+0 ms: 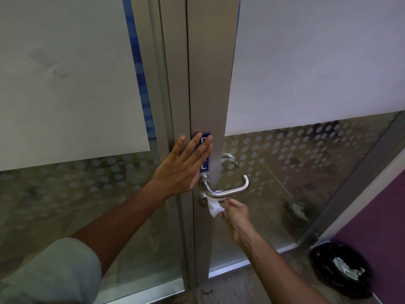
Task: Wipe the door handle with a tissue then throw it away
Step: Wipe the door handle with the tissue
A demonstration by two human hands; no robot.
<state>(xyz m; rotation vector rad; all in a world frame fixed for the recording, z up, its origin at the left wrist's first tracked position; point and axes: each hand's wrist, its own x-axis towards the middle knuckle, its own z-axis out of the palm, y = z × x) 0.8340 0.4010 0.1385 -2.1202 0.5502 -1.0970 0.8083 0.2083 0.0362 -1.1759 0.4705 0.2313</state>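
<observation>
A brushed-steel lever door handle [232, 189] juts from the grey metal door frame [208, 95]. Just under the handle, by the round key cylinder [203, 200], my right hand [235, 216] pinches a crumpled white tissue [215, 207]; the tissue touches the underside of the lever. My left hand [186, 164] lies flat against the frame with fingers spread, partly covering a blue sign [205, 154] above the handle. It holds nothing.
Frosted and dotted glass panels [306, 161] flank the frame on both sides. A black waste bin [341, 268] with crumpled paper inside stands on the floor at the lower right, next to a purple wall [377, 220].
</observation>
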